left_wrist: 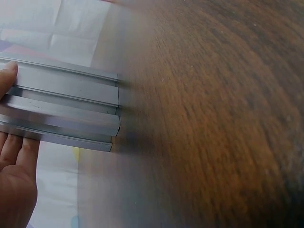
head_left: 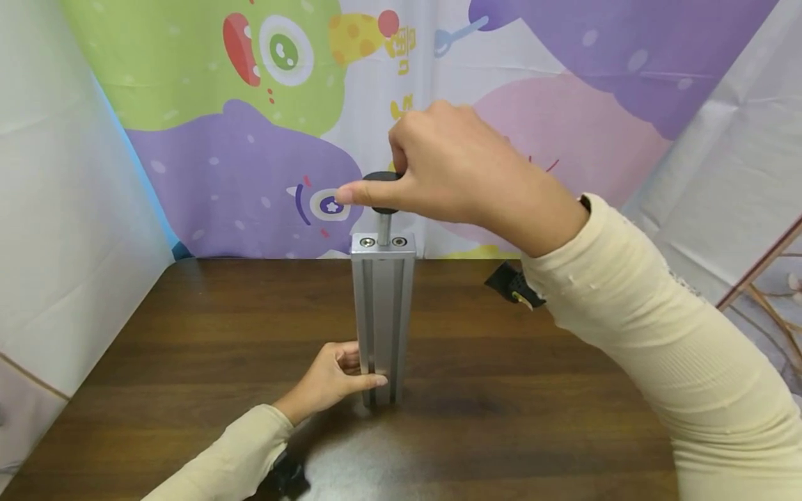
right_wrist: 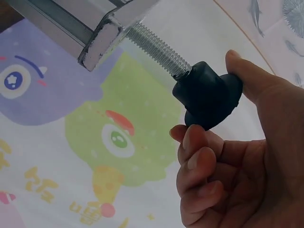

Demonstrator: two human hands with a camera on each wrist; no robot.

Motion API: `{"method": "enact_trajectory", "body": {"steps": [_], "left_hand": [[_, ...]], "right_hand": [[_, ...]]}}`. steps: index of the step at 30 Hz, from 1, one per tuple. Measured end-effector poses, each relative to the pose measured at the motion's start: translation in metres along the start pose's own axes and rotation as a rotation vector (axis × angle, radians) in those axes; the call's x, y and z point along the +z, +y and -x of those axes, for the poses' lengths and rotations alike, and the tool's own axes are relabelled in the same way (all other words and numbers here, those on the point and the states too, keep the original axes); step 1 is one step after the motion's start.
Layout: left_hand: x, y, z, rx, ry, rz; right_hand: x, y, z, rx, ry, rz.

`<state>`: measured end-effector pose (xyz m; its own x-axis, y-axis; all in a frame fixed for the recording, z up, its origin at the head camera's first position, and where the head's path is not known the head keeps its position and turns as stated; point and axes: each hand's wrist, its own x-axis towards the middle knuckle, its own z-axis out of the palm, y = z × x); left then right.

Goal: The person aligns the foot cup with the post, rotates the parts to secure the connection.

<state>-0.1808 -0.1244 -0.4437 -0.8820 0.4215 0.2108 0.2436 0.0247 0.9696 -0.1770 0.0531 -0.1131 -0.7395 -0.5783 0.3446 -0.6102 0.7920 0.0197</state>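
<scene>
An aluminium extrusion profile with long grooves stands upright on the wooden table. My left hand grips it near its foot, thumb across the front face and fingers behind. In the left wrist view the profile's cut end meets the tabletop. Two screws sit in the plate on top, one on each side of a threaded rod. A black knob caps the rod. My right hand pinches this knob between the thumb on one side and curled fingers on the other.
A dark wooden table lies under the profile. Behind it hangs a cartoon-print curtain, with white cloth at the sides. Black wrist devices show by both sleeves, one at the right cuff and one below the left.
</scene>
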Motion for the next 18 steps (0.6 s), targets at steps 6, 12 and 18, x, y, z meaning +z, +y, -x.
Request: {"method": "enact_trajectory", "body": {"steps": [6, 12, 18], "left_hand": [[0.000, 0.000, 0.000, -0.006, -0.001, -0.006], [-0.001, -0.001, 0.001, 0.004, -0.002, -0.004], [0.000, 0.000, 0.000, 0.000, 0.000, -0.013]], "right_hand": [[-0.001, -0.001, 0.002, 0.000, -0.016, -0.012], [-0.007, 0.010, 0.004, -0.201, -0.165, -0.046], [-0.014, 0.030, 0.004, -0.472, -0.341, -0.051]]}}
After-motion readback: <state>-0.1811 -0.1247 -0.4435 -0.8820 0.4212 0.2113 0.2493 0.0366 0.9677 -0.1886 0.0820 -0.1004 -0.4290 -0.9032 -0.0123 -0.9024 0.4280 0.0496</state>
